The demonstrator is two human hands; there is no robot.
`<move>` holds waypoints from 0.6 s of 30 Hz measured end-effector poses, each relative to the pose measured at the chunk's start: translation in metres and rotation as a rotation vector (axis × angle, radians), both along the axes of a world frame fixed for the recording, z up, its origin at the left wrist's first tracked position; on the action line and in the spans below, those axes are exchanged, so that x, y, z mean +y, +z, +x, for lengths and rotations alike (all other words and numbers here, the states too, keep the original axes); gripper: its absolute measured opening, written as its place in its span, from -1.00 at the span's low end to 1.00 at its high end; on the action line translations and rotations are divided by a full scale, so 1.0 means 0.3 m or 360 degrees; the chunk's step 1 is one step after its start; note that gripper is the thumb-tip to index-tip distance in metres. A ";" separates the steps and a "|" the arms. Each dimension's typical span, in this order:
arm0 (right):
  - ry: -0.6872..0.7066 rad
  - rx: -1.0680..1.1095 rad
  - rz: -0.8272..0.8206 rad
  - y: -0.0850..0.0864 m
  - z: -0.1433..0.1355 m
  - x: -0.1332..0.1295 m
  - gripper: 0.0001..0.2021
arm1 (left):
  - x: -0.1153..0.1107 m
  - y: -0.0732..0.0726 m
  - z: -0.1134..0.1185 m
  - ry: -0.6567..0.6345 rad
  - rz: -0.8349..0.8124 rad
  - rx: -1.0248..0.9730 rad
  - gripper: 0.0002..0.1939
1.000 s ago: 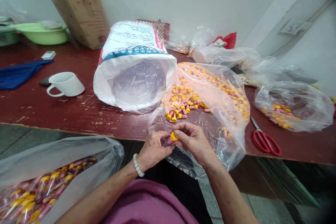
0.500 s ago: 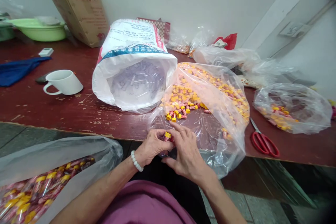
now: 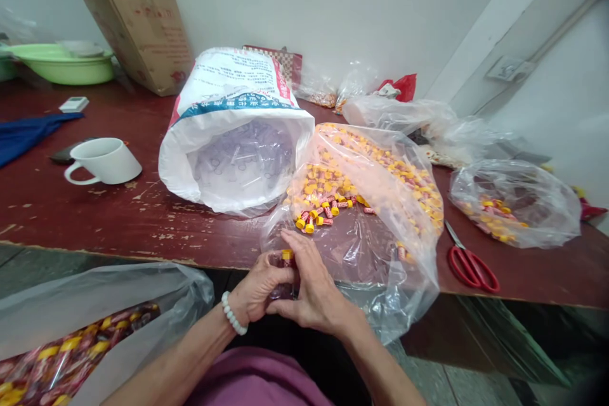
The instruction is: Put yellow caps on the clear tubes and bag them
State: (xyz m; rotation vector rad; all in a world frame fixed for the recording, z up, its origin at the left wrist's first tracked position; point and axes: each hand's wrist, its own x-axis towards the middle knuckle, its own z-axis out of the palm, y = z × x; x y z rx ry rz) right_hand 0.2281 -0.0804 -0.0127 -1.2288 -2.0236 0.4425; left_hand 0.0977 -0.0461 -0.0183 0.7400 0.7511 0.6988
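In front of my body, my left hand point(image 3: 261, 288) grips a clear plastic container point(image 3: 281, 292), partly hidden by the fingers. A small bottle with a yellow cap point(image 3: 286, 255) and red patterned body shows upright at its top. My right hand point(image 3: 320, 292) closes in from the other side, its long fingers along the bottle and its thumb at the container's lower end. Just beyond lies an open clear bag point(image 3: 371, 235) with many such yellow-capped bottles point(image 3: 328, 209). A white sack point(image 3: 233, 196) holds clear plastic pieces.
At lower left, another plastic bag point(image 3: 143, 279) holds packed yellow-capped bottles. A white mug point(image 3: 107, 162) stands left on the red table point(image 3: 95, 219). Red-handled scissors point(image 3: 473, 266) and a smaller bag of bottles point(image 3: 547, 222) lie right. Behind stand a cardboard box point(image 3: 145, 38) and green basin point(image 3: 66, 70).
My right thumb has come in against the container, and both hands are closer together. The bottle and hands have shifted left and down in the picture; the camera view has shifted too.
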 end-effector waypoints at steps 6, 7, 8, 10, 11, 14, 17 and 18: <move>-0.0645 -0.0119 0.0051 -0.070 0.153 0.173 -0.75 | 0.039 -0.012 -0.029 0.0161 0.0191 0.0380 -0.63; -0.0676 -0.0171 0.0067 -0.087 0.177 0.201 -0.79 | 0.047 -0.011 -0.037 0.0149 0.0260 0.0447 -0.61; -0.0681 -0.0194 0.0064 -0.102 0.195 0.223 -0.80 | 0.054 -0.008 -0.042 0.0134 0.0340 0.0514 -0.61; -0.0697 -0.0169 0.0057 -0.119 0.213 0.245 -0.82 | 0.063 -0.001 -0.046 0.0120 0.0506 0.0653 -0.65; -0.0721 -0.0135 0.0055 -0.118 0.213 0.245 -0.84 | 0.064 0.004 -0.044 0.0128 0.0587 0.0716 -0.70; -0.0808 0.0035 0.0032 -0.080 0.178 0.208 -0.80 | 0.062 0.016 -0.028 0.0155 0.0821 0.0843 -0.83; -0.0727 0.0560 -0.0086 -0.006 0.110 0.137 -0.75 | 0.056 0.019 -0.009 0.0089 0.1040 0.0907 -0.85; -0.0663 0.0752 -0.0134 0.016 0.085 0.112 -0.76 | 0.052 0.019 -0.003 0.0059 0.1089 0.0921 -0.84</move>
